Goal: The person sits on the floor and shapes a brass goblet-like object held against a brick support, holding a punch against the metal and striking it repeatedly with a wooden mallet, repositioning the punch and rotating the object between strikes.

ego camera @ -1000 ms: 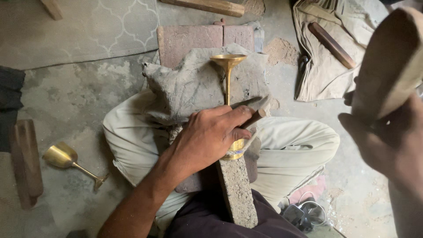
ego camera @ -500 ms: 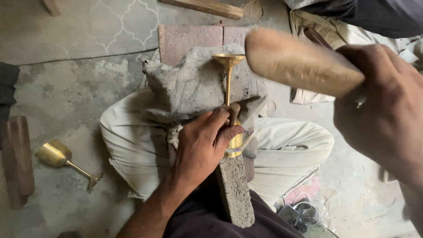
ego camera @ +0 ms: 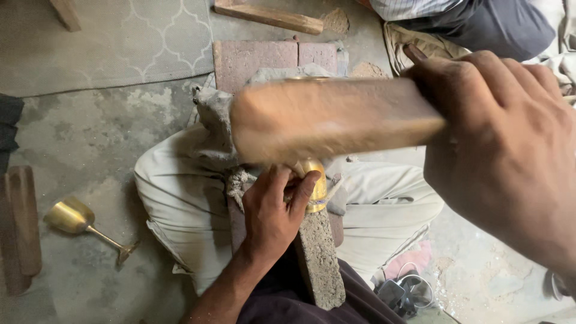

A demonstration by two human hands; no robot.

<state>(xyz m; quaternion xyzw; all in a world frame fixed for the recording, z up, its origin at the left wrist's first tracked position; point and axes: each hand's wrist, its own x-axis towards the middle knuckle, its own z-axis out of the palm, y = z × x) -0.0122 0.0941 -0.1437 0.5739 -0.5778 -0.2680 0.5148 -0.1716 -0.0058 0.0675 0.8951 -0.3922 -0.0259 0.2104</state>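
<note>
The head view shows no package, no label, no sign and no screen. Nothing on the floor or in the hands carries a printed wrapper or a display that can be made out.

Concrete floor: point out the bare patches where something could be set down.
Bare grey concrete floor lies between the patterned grey rug, the brass goblet lying on its side and the pale trouser knee. Crowded: the lap, where the left hand grips a brass piece under the right hand's wooden mallet.
</note>
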